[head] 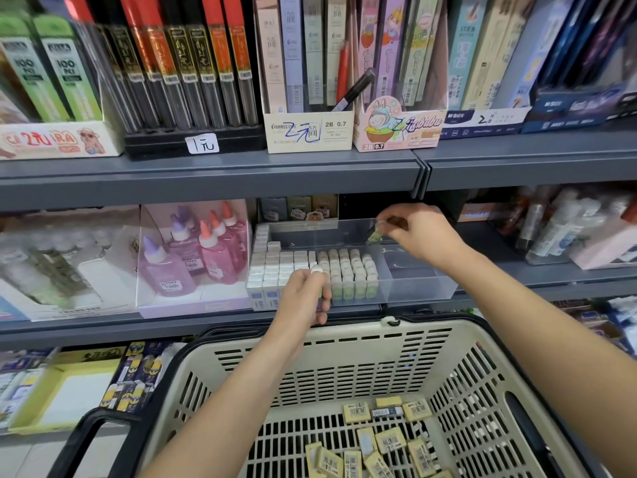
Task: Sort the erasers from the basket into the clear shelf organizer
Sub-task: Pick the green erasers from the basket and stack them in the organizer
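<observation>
A clear shelf organizer [417, 288] stands on the middle shelf, its left part packed with rows of upright white erasers [293, 262] and green-sleeved erasers [348, 267]. My left hand [305, 298] grips a white-topped eraser [316, 269] at the organizer's front wall. My right hand [418, 232] pinches a green-sleeved eraser [375, 234] over the organizer's back right area. Below, a beige basket [344, 353] holds several loose yellow-wrapped erasers [389, 439] on its slatted floor.
Pink glue bottles [206, 250] in a display box stand left of the organizer. Bottles [558, 229] crowd the shelf on the right. The upper shelf [241, 174] overhangs closely, loaded with pencil-lead boxes. The basket's black handle [89, 436] lies at lower left.
</observation>
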The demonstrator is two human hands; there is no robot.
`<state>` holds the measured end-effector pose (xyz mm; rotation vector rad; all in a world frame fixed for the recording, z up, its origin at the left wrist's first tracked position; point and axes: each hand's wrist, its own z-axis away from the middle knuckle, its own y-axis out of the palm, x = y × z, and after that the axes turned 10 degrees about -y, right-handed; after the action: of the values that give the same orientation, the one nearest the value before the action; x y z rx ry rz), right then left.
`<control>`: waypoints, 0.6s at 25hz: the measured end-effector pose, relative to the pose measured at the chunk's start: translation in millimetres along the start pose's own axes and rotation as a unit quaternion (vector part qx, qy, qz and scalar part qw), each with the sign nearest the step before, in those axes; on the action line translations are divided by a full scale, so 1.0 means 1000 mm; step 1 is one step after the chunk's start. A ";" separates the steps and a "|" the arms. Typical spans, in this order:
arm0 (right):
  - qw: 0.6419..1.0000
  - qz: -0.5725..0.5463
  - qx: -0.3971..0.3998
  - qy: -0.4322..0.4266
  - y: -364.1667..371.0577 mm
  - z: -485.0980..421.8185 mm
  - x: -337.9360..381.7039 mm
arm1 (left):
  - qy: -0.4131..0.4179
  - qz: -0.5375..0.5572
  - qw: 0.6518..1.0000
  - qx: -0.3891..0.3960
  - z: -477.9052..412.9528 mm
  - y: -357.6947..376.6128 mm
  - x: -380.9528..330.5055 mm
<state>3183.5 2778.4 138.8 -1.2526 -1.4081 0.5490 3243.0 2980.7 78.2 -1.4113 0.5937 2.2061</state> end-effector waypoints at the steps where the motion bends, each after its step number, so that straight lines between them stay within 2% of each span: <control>1: 1.000 0.004 0.006 0.002 0.003 -0.001 -0.002 | -0.006 0.019 1.000 0.005 0.000 0.000 0.000; 10: 0.996 0.058 0.057 -0.043 0.009 -0.003 -0.003 | 0.035 0.027 0.999 -0.002 0.003 -0.003 0.003; 15: 0.995 0.059 0.064 -0.055 0.011 0.000 0.004 | 0.062 0.001 0.998 -0.030 0.004 -0.002 0.004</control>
<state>3188.3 2785.2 130.6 -1.2240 -1.3722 0.7869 3239.9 2985.3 76.2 -1.5875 0.5752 2.1674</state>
